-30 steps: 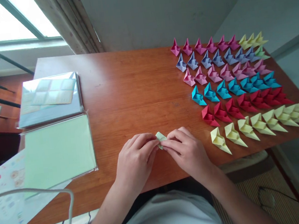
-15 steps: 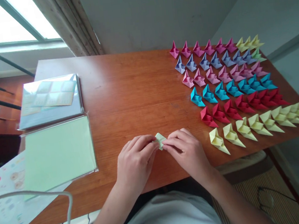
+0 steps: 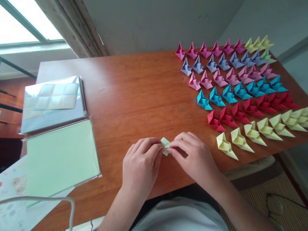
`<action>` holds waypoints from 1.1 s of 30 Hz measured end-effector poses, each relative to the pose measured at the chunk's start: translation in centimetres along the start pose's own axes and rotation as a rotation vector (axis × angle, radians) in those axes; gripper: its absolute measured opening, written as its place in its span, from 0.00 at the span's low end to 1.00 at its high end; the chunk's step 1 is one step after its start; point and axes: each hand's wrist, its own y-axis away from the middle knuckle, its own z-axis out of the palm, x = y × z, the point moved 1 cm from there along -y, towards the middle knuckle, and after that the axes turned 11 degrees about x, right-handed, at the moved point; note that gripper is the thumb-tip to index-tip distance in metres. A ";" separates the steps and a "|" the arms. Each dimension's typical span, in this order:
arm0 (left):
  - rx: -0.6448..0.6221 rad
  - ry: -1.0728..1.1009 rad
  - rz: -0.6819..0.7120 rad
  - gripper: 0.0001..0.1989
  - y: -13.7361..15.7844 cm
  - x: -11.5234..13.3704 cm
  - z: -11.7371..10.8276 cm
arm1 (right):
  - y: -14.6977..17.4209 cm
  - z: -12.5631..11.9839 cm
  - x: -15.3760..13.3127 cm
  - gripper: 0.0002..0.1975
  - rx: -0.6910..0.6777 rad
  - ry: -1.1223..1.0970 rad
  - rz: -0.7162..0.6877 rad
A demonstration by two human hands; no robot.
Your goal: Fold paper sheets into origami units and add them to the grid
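Observation:
A small pale green folded paper (image 3: 165,145) is held just above the table's front part, between my two hands. My left hand (image 3: 142,161) pinches its left side with thumb and fingertips. On the other side, my right hand (image 3: 194,155) pinches the right edge between thumb and forefinger. The fingers cover both ends of the paper, so only its pointed middle shows. Right of my right hand, a row of pale yellow origami pieces (image 3: 225,146) stands along the table's near edge.
Farther back on the table (image 3: 135,95) stand rows of red (image 3: 215,121), blue (image 3: 204,100), pink (image 3: 194,81), purple (image 3: 186,67) and magenta origami pieces (image 3: 180,51). A pack of green paper (image 3: 61,155), another pack (image 3: 54,117) and a white cable (image 3: 72,217) lie left.
Both hands keep their pinch on the green paper, with only a slight shift of the fingers. The whole view has moved very slightly.

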 end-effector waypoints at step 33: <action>0.022 -0.154 -0.060 0.07 -0.4 0.5 0.9 | -1.1 1.0 -1.6 0.09 -0.105 0.331 0.129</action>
